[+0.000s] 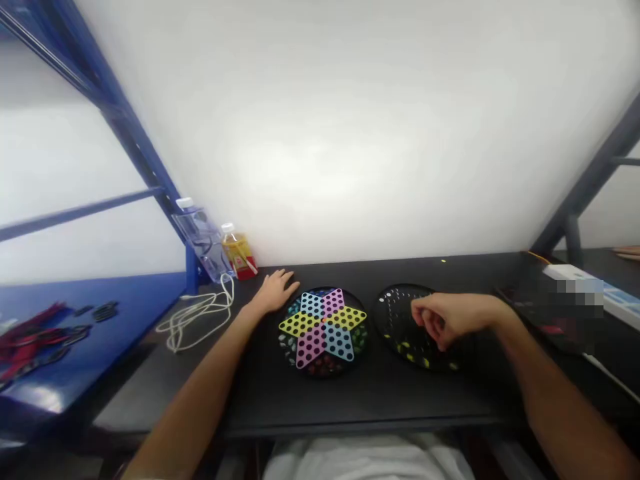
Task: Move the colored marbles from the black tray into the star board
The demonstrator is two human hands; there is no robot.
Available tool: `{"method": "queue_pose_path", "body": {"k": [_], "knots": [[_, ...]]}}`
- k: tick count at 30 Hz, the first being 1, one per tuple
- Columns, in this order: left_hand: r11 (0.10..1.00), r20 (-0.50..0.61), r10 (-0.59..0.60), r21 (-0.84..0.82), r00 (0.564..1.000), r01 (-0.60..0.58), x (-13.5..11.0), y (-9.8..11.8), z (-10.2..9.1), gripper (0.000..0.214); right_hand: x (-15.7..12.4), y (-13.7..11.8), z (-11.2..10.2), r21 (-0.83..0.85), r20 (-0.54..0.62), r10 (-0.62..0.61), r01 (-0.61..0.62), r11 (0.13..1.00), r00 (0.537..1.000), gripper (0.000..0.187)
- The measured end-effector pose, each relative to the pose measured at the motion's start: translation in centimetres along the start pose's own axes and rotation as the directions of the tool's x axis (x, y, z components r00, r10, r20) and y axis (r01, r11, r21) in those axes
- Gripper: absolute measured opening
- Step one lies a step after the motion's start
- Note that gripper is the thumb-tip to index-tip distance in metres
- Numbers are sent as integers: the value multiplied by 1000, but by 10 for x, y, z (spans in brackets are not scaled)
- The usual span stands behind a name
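Observation:
A round Chinese checkers board (324, 330) with a six-pointed star in yellow, pink and blue lies on the black table. My left hand (277, 289) rests flat at the board's far left rim, fingers spread. To the right lies a black round tray (400, 327) holding small yellow and white marbles. My right hand (445, 318) hovers over that tray with fingers curled in a pinch; what they hold is too small to make out.
A yellow drink bottle (238, 252) and a clear plastic bottle (203, 238) stand by the wall at left, beside a coiled white cable (197, 315). A blue shelf (75, 327) with red items is far left. White and dark objects (570, 293) lie at right.

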State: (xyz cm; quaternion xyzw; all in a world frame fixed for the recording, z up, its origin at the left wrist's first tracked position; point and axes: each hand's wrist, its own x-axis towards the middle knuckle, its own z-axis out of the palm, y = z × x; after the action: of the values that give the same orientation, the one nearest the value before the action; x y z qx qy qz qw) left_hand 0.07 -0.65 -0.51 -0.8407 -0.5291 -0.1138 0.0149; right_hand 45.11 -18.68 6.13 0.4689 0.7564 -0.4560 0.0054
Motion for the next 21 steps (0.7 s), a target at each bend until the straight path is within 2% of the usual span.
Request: {"method": "queue_pose_path", "body": {"k": [5, 12, 21], "knots": [[1000, -5, 7, 1, 1000, -7, 0, 0, -1, 68, 5, -9, 3, 1, 28, -40, 40, 999, 999, 51], [1000, -14, 2, -4, 1000, -2, 0, -2, 4, 68, -17, 0, 6, 67, 18, -28, 27, 997, 999, 46], [1000, -22, 5, -9, 1000, -5, -1, 1, 2, 66, -5, -2, 19, -81, -31, -34, 31, 996, 999, 47]]}}
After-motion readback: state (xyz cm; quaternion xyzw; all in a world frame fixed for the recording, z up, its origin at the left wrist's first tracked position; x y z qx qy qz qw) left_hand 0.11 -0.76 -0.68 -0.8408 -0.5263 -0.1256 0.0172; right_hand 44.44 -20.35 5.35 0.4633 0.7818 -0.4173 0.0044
